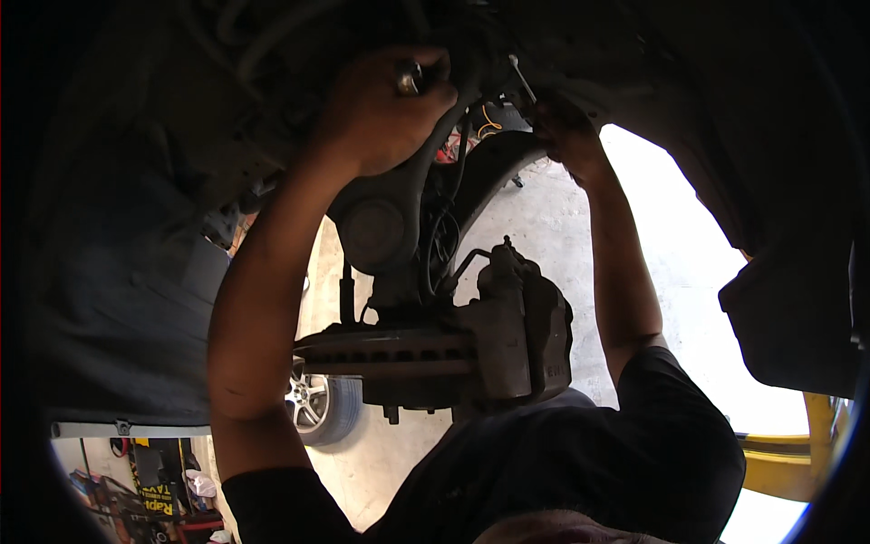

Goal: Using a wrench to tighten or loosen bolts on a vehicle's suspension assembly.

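Note:
Overhead in the wheel well, my left hand (pixel 390 109) grips a metallic cylindrical tool (pixel 409 77), its round end showing between my curled fingers, against the upper suspension. My right hand (pixel 571 140), in shadow, is closed on a slim silver wrench (pixel 518 71) that sticks up beside a dark bracket. Between my forearms are a black curved arm (pixel 494 168), the knuckle with a round housing (pixel 372 234), a hose running down, a brake disc (pixel 390 354) seen edge-on and a brake caliper (pixel 530 335). What the wrench's hidden end touches, I cannot tell.
The dark wheel-well liner (pixel 118 272) surrounds the work. Below are a pale concrete floor (pixel 507 208), a loose alloy wheel (pixel 317 408) with tyre, a yellow lift part (pixel 793 458) at right and a cluttered shelf (pixel 172 526) with tools at lower left.

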### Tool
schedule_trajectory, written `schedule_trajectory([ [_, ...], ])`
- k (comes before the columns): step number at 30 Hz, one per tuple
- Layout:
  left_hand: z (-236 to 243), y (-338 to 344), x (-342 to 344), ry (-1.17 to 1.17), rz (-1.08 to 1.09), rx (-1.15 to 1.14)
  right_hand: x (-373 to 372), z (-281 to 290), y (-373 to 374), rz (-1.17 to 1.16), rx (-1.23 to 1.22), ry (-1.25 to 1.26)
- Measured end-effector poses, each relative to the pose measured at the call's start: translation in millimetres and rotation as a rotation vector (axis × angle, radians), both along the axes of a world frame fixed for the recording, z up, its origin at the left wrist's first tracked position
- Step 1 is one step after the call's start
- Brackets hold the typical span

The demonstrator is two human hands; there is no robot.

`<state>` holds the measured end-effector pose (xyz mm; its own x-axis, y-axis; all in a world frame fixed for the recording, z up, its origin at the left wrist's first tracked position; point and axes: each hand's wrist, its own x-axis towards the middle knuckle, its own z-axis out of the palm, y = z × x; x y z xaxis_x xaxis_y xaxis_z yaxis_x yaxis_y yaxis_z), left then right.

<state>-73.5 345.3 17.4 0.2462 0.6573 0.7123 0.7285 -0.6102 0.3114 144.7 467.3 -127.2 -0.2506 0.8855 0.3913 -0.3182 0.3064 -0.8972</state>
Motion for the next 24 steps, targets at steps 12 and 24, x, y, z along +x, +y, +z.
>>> schedule_trajectory([
  [12, 21.4, -23.1, 15.9, 0.17, 0.167, -0.261, 8.3, 35.5, -30.3, -0.483, 0.54, -0.658],
  [24, 30.0, -27.1, 26.0, 0.13, 0.148, -0.458, 41.5, 103.2, -14.2, -0.067, 0.602, -0.693],
])
